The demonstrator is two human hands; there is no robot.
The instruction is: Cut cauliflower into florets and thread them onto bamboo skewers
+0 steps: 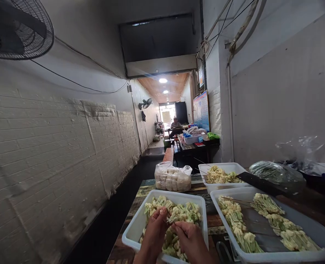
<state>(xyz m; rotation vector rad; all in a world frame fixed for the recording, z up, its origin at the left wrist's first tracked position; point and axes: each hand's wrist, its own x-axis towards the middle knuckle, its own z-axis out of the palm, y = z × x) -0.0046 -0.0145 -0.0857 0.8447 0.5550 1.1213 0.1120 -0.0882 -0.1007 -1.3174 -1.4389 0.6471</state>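
Both my hands are over a white plastic tub heaped with cauliflower florets. My left hand is closed, thumb and fingers pinched around a small cauliflower piece mostly hidden by the fingertips. Just to its right, my right hand pinches a thin wooden skewer, of which only a short tip shows between the hands. A second tub at the right holds skewered cauliflower laid in rows. Behind it, another tub contains more cauliflower, with skewer ends sticking out to the left.
A clear bag of pale, round pieces sits behind the near tub. A long dark blade-like object lies across the right tubs, beside bagged greens. Farther back, a person sits past a cluttered table.
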